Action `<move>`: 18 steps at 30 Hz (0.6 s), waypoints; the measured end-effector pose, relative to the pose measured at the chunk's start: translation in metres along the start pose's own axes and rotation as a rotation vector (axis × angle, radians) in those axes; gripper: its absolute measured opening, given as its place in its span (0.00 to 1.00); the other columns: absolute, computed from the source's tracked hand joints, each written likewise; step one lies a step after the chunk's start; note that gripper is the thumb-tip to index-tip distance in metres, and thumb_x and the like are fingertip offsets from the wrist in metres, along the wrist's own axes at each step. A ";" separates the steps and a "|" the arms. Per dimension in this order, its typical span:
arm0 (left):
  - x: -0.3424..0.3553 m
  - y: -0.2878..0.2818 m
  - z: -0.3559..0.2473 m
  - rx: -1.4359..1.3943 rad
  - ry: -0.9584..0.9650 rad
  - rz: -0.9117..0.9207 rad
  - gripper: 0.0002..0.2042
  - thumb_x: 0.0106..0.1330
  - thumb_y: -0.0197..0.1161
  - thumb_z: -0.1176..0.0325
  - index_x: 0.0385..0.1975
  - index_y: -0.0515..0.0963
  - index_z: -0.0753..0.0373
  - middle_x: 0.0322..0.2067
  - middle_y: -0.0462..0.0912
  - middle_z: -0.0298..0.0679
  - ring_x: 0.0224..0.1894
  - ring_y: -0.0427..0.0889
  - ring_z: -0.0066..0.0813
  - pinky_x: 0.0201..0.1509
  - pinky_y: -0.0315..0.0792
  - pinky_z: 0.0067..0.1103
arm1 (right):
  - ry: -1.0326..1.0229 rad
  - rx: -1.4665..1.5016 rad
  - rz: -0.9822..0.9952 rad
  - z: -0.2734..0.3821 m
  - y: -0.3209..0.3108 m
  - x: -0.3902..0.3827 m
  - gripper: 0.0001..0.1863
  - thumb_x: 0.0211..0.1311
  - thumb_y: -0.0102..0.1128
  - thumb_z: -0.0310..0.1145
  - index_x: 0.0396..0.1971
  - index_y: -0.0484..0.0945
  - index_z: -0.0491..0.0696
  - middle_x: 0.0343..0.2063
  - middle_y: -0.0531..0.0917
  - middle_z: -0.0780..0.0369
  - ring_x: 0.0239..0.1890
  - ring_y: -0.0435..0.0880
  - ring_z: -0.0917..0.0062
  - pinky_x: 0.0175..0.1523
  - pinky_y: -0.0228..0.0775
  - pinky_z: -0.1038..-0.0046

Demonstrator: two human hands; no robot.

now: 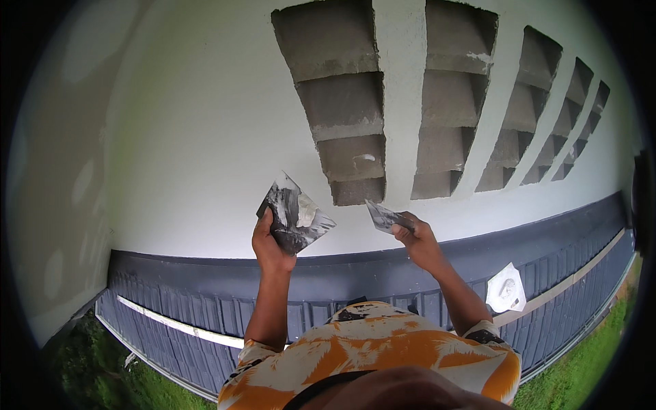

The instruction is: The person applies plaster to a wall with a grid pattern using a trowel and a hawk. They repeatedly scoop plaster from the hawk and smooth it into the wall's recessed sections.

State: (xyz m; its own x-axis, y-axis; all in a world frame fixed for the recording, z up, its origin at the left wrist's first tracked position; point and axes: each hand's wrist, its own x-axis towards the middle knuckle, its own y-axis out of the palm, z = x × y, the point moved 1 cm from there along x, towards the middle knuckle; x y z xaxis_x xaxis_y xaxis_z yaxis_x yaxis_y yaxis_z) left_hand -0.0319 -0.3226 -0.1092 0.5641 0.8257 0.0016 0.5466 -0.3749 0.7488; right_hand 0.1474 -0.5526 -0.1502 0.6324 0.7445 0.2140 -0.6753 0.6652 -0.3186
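The left hand (273, 247) grips a thin, four-cornered dark plate smeared with white paste (285, 222) by its left edge, the thumb over the face and the other fingers mostly hidden. A small pale lump of paste (307, 212) sits toward the plate's right corner. The right hand (421, 244) pinches a smaller flat grey scraper with white smears (383, 217) at its right end, thumb on the near side, its free end pointing up and left beneath the lowest brown recess (357, 191) of the white wall (205, 143).

Both tools look light and stiff, probably metal or hard plastic; wet paste would make their faces slippery, so the cleaner rims seem the better hold. The lump looks soft and could slide if the plate tips further. On the dark ribbed roof (205, 304), toward its right end, lies a white angular sheet (493, 295) with a whitish mound on it; it is best lifted by opposite edges, kept level.
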 end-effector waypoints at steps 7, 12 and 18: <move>0.031 0.042 -0.044 -0.032 0.133 0.186 0.17 0.73 0.51 0.68 0.58 0.69 0.68 0.52 0.77 0.41 0.53 0.78 0.33 0.58 0.73 0.31 | 0.324 0.880 -0.150 0.053 0.043 0.008 0.11 0.64 0.61 0.31 0.43 0.78 0.42 0.34 0.82 0.65 0.35 0.81 0.82 0.43 0.74 0.76; 0.057 0.042 -0.052 -0.082 0.087 0.219 0.17 0.72 0.51 0.67 0.58 0.69 0.67 0.53 0.77 0.40 0.54 0.78 0.33 0.59 0.72 0.31 | 0.278 0.901 -0.311 0.058 0.077 -0.002 0.11 0.62 0.62 0.32 0.40 0.79 0.41 0.31 0.83 0.64 0.32 0.82 0.81 0.42 0.75 0.75; 0.072 0.023 -0.051 -0.166 0.001 0.179 0.17 0.72 0.52 0.66 0.57 0.70 0.66 0.54 0.76 0.40 0.55 0.77 0.35 0.60 0.72 0.34 | 0.303 1.022 -0.494 0.028 0.084 -0.007 0.13 0.63 0.60 0.35 0.40 0.79 0.41 0.32 0.84 0.62 0.32 0.84 0.77 0.40 0.78 0.73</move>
State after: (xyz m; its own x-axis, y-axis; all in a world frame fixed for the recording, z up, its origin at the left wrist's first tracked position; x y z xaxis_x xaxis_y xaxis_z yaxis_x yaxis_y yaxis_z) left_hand -0.0101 -0.2497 -0.0583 0.6423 0.7528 0.1445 0.3286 -0.4407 0.8353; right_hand 0.0753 -0.5002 -0.1529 0.8826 0.4401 -0.1653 -0.2348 0.7172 0.6561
